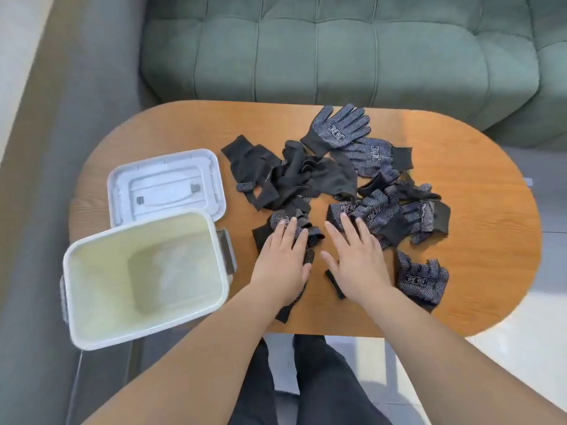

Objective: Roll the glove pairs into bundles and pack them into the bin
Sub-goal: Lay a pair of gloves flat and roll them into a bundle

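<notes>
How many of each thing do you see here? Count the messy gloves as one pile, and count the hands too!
Bin: 1
Lid: 1
Glove pile: 1
Hands: 2, left hand and right hand
Total: 5

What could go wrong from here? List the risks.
The black dotted gloves lie tangled in a heap; pulling one may drag others. The glove under the left hand reaches the oval wooden table's near edge and could slide off. The white plastic bin seems to overhang that edge; it might tip.
</notes>
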{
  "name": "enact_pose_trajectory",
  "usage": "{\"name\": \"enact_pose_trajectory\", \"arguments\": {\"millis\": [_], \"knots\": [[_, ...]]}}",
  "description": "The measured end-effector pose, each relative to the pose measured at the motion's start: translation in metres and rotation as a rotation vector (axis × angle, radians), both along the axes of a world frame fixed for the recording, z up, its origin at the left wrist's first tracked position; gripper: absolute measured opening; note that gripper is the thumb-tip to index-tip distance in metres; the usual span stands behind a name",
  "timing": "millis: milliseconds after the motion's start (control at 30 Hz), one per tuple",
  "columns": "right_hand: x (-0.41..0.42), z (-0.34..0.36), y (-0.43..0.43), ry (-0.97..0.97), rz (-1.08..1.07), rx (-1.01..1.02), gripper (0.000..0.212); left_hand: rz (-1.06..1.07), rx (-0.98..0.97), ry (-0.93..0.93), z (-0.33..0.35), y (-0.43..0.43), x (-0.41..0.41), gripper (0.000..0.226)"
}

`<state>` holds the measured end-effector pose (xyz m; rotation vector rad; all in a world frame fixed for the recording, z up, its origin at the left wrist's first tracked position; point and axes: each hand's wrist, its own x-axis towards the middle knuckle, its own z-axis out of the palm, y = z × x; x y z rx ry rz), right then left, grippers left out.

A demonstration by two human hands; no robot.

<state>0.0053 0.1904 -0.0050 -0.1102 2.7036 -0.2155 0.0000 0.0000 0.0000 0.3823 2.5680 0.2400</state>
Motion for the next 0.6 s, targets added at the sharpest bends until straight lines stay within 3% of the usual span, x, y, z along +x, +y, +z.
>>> {"name": "enact_pose_trajectory", "arguments": {"millis": [167, 333, 600], "knots": [[0.02, -0.052, 0.0, 0.102, -0.01, 0.073, 0.065, -0.086, -0.055, 0.096, -0.05, -0.008, 0.013, 0.075], [0.03, -0.087, -0.004, 0.201, -0.016, 0.058, 0.069, -0.107, 0.012, 0.247, -0.095, -0.022, 0.018, 0.073], [0.037, -0.108, -0.005, 0.345, -0.049, 0.01, 0.068, -0.078, 0.077, 0.379, -0.12, -0.022, 0.024, 0.076]]}}
